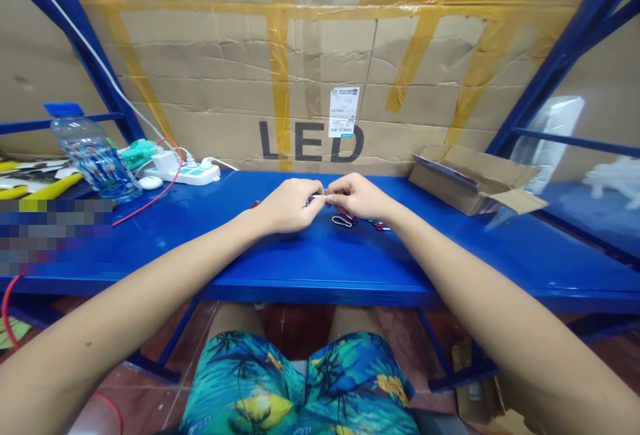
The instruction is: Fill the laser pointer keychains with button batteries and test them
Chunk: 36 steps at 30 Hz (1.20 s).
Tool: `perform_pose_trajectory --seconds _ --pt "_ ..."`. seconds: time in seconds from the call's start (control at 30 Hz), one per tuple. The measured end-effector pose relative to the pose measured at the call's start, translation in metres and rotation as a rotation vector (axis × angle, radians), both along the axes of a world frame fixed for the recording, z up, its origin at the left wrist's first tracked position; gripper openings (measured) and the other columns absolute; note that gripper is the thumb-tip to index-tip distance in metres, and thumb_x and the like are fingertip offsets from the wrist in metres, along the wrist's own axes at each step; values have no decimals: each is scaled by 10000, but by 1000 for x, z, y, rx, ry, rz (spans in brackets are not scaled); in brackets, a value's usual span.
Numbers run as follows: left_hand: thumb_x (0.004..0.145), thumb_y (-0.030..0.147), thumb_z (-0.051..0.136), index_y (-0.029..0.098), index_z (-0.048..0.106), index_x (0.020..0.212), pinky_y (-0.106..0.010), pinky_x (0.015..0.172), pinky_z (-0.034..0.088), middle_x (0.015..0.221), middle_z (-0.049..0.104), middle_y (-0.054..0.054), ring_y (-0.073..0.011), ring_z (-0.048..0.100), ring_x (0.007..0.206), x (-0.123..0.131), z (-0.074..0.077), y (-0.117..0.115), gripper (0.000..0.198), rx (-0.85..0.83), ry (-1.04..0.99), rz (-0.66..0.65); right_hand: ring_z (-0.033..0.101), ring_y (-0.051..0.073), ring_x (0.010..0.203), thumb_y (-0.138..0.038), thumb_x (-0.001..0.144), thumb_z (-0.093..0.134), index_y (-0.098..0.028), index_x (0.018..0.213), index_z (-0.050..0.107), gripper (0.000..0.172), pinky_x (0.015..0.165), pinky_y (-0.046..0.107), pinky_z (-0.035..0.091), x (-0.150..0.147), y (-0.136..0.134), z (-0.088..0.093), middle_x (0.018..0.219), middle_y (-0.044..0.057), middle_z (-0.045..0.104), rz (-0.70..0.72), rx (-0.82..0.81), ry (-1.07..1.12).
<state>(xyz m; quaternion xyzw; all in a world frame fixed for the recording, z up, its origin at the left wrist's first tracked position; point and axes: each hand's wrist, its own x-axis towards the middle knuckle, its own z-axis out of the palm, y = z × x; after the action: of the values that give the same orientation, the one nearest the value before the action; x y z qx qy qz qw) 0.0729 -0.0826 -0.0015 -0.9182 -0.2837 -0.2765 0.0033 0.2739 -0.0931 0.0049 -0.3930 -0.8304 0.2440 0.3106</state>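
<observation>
Above the blue tabletop, my left hand (295, 205) is closed, thumb and fingers pinching a small, thin, whitish piece (320, 196). Its kind is too small to tell. My right hand (357, 196) meets it from the other side, fingertips pinched at the same piece's right end. Just below the right hand lies a pale oval loop (342, 221), like a small clip, with a dark purple one touching it. Several red, green and bluish small clips (381, 225) lie partly hidden by my right wrist. Something red (256, 204) shows behind my left wrist.
A blue table (320, 268) spans the front. At left stand a water bottle (95, 151), a white power strip (193, 173), a red cable (150, 203) and yellow-handled tools (50, 187). An open cardboard box (450, 188) sits at right. A large taped carton (210, 88) rises behind.
</observation>
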Motion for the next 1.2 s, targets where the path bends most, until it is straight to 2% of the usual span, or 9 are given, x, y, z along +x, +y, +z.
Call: perform_pose_trajectory --seconds 0.1,0.23,0.33,0.53,0.63,0.8,0.97,1.13,1.2 --pt "953 209 414 160 669 901 -341 786 452 929 732 -85 -222 656 858 2 3 1 265 -74 -26 7 437 107 521 -233 846 560 -156 621 589 240 533 264 293 2 3 -1 509 -26 515 -50 133 -76" --pt "933 242 503 154 646 913 -311 719 449 878 714 -68 -192 634 791 2 2 3 168 -176 -104 -6 456 113 549 -226 847 562 -152 615 590 245 561 268 313 4 6 -3 525 -19 530 -61 204 -86" --pt "925 244 531 156 623 905 -298 678 431 828 686 -51 -175 604 740 1 0 2 129 -147 -136 -28 440 102 498 -233 837 564 -159 610 572 239 531 256 320 4 6 -3 495 -28 520 -29 118 -17" --pt "922 167 468 172 559 907 -314 706 432 879 659 -74 -192 599 781 0 -6 1 92 29 -31 -93 413 107 363 -264 771 627 -182 597 554 205 422 254 306 5 5 -3 402 -43 480 44 -204 166" --pt "939 201 449 180 525 874 -328 703 427 881 643 -86 -204 589 780 0 -6 0 103 51 6 -93 408 111 360 -273 756 628 -186 589 551 203 414 258 299 4 5 -4 402 -41 479 51 -239 176" --pt "987 237 378 190 507 899 -331 723 438 884 651 -68 -197 595 794 4 -3 -2 163 -78 -88 -14 403 103 498 -281 799 584 -167 597 561 233 508 254 289 1 5 -5 489 -31 475 -45 85 66" --pt "944 256 498 176 570 899 -340 742 467 897 676 -67 -204 616 819 8 -5 6 117 -232 -126 58 325 106 581 -223 828 553 -161 549 508 289 570 279 245 3 8 -6 539 -28 386 -64 304 -101" --pt "921 254 538 171 671 823 -381 881 481 897 682 -88 -238 618 962 8 -6 12 185 -120 -104 67 288 117 600 -171 831 520 -166 558 493 275 586 293 235 3 9 -7 564 -18 411 -63 406 -185" --pt "922 259 539 172 671 799 -373 865 486 896 696 -90 -237 630 945 6 -6 13 200 -99 -83 62 268 118 599 -164 822 516 -172 539 455 290 581 295 229 2 7 -7 555 -23 383 -64 399 -195"
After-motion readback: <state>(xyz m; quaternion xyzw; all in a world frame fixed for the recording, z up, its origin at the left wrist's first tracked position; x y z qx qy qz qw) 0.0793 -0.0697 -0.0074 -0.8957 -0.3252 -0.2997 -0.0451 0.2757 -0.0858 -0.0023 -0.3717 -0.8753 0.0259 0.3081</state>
